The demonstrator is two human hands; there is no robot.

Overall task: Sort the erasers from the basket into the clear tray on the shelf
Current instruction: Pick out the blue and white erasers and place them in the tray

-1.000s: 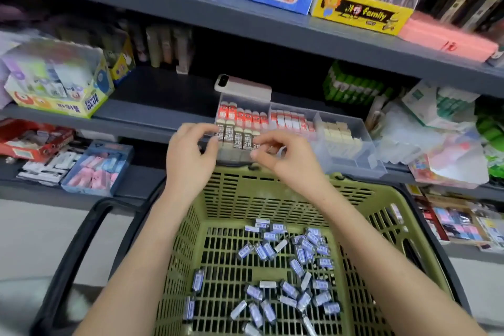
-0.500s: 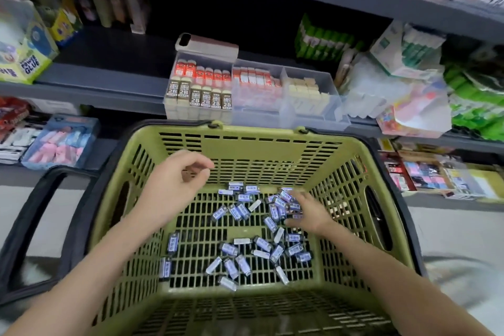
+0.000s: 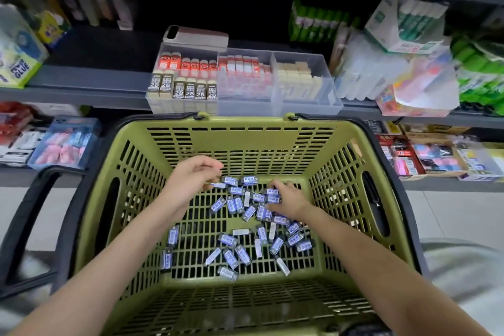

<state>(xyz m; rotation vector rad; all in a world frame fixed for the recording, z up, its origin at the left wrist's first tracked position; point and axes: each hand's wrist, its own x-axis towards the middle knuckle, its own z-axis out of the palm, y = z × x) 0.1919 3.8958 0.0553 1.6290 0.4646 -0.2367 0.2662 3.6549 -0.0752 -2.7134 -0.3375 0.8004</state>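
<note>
Right hand [image 3: 290, 200] grips erasers [image 3: 228, 240] near the basket's [image 3: 245, 124] far wall; left hand [image 3: 191, 180] curled alongside, can't tell if holding.

Right hand [image 3: 289, 200] grip on erasers [image 3: 231, 240] unclear

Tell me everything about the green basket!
The basket is olive-green plastic with slotted walls and a grid floor, a black rim and a black handle folded down on the left. It sits upright below the shelf's clear tray. Blue-wrapped erasers lie scattered inside, where the left hand and right hand reach.
</note>
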